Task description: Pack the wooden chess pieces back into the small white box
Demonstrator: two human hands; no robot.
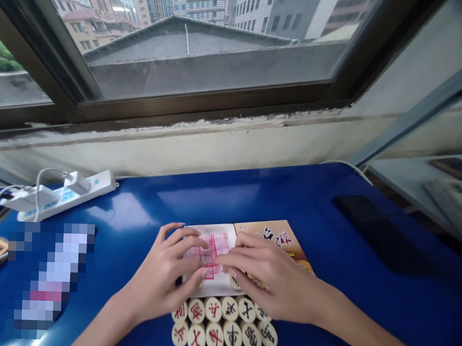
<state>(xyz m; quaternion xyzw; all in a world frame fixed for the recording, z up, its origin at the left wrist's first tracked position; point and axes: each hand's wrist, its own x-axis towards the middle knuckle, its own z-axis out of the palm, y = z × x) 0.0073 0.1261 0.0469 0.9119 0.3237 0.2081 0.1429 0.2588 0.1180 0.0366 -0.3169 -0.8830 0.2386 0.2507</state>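
Both hands are over an open box (223,289) with a white inside, where a folded translucent sheet with red lines (212,243) lies. My left hand (174,269) rests at the box's left side, fingers curved and apart, its tips on the sheet. On the right, my right hand (260,275) has its fingers bunched at the sheet's right part; what lies between them is hidden. Behind that hand is the printed orange lid (285,235). Rows of round pieces with red and black characters (214,335) stand just in front of the box.
On the blue table (137,250), a white power strip (69,197) with plugs and cables lies at the back left. A pixelated object (55,278) is at the left, a dark flat object (376,233) at the right. A window (203,99) is behind the table.
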